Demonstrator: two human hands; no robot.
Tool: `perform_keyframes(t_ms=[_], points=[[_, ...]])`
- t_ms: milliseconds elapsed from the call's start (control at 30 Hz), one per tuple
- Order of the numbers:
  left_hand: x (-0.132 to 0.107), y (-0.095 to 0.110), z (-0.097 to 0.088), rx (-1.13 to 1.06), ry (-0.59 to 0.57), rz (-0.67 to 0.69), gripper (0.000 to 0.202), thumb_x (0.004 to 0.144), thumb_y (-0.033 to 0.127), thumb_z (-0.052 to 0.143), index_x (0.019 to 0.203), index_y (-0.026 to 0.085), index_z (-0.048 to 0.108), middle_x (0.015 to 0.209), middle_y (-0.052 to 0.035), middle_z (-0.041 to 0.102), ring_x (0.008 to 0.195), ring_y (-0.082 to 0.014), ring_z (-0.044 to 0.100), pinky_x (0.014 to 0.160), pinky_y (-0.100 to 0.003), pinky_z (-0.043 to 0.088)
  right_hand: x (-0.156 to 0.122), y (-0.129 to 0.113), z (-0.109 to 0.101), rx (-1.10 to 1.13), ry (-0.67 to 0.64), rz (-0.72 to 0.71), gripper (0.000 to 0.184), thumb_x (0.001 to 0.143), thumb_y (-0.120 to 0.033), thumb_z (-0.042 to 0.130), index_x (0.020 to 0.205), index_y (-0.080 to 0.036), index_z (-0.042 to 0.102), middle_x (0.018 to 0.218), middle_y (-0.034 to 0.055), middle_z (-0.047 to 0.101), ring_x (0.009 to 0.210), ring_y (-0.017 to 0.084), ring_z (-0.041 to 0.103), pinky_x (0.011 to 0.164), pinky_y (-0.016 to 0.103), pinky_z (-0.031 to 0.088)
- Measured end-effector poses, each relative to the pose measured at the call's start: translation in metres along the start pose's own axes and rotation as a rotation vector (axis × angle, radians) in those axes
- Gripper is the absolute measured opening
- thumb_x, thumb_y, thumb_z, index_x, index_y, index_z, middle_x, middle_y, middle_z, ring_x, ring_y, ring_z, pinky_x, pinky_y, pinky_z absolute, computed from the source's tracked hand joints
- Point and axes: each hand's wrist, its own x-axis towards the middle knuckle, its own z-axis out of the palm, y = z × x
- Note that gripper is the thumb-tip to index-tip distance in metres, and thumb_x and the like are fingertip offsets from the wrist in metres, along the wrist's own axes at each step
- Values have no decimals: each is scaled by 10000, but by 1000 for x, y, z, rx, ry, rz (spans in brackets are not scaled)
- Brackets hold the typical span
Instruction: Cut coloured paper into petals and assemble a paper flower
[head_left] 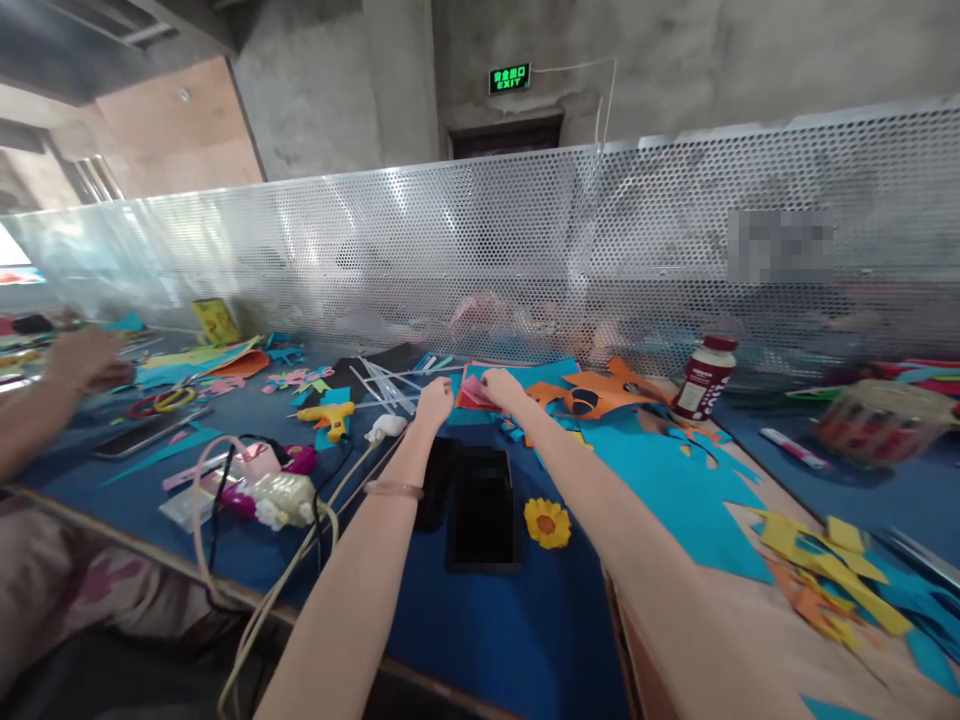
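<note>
Reaching past the black phone [480, 505], both hands meet at a pink foam sheet [471, 392] lying just beyond it. The right hand [501, 385] pinches the sheet's near edge. The left hand [435, 400] curls at its left edge, but whether it grips cannot be told. A yellow paper flower [547, 522] sits just right of the phone, and a glue gun [330, 415] lies well to its left.

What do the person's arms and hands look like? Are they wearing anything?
Both arms are bare, no sleeves in view. Neither the left hand nor the right hand wears a glove. A thin bangle circles the left wrist. No watch shows.
</note>
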Motion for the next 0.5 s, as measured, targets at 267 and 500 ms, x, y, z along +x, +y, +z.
perform_keyframes(t_ms=[267, 500], points=[[-2, 4, 15, 90, -183, 110, 415, 783, 62, 501, 1164, 147, 643, 1169, -149, 669, 1151, -239, 602, 1000, -314, 429, -1, 13, 1, 100, 203, 115, 369, 958, -184, 293, 1313, -118, 365, 1067, 139, 647, 930, 204, 628, 730, 253, 448], [-3, 1, 15, 87, -239, 180, 503, 771, 24, 438, 1208, 186, 627, 1239, -106, 643, 1188, -214, 579, 1011, -291, 425, 1, 10, 20, -233, -20, -208, 286, 934, -247, 404, 1080, -125, 617, 1166, 159, 586, 1084, 237, 562, 881, 297, 454]])
